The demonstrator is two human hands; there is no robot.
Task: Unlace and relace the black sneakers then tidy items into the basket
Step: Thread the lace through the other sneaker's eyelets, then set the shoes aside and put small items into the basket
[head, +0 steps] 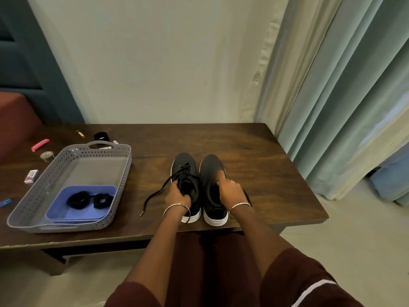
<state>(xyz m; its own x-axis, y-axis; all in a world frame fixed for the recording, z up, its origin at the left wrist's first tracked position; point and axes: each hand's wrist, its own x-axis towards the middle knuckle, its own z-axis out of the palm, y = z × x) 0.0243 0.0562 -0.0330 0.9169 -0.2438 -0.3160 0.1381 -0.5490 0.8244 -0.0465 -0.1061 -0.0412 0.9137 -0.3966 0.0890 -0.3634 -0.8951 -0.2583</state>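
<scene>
Table [254, 156]: left grip [177, 195], right grip [230, 189] clutch sneakers [211, 166].

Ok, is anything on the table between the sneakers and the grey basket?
Nothing solid. Only the left sneaker's loose lace trails across the table toward the grey basket. Inside, a blue tray with black hair ties fills the near end.

- Dark wooden tabletop [254, 149] standing against a pale wall [166, 63].
- Pale green curtain [332, 96] hanging beside the tabletop's right end.
- Red cushioned seat [15, 120] at the tabletop's left end, teal panel [26, 63] behind it.
- Light floor [354, 229] under the tabletop.
</scene>
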